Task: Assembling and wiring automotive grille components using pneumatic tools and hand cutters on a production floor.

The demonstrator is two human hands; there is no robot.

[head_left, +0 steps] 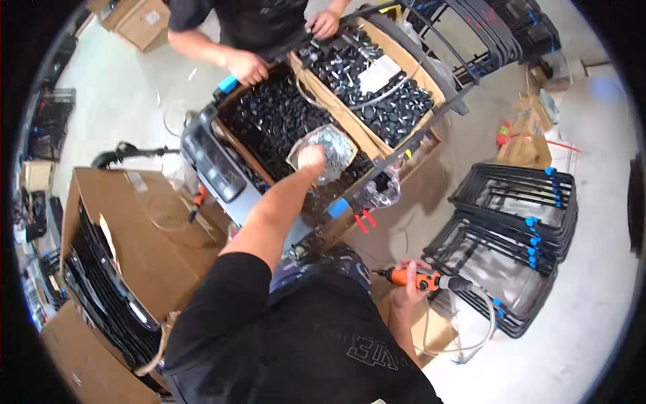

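Observation:
My left hand (311, 159) reaches into a small clear-plastic-lined container (344, 149) with shiny small pieces in it. Its fingers point down and are hidden by the back of the hand. That container rests on a box of many small black parts (269, 108). At my right side, my right hand (406, 288) is wrapped round an orange and black power screwdriver (418, 278), whose tip points left. A pale hose (490, 316) loops down from its rear end.
Across the frame stands another person, with one hand (249, 67) at the box edge. A second box of black knobs (397, 111) adjoins. Black frames (515, 236) with blue tape are stacked at right. A large carton (148, 236) of black panels is at left. Red-handled pliers (364, 220) hang nearby.

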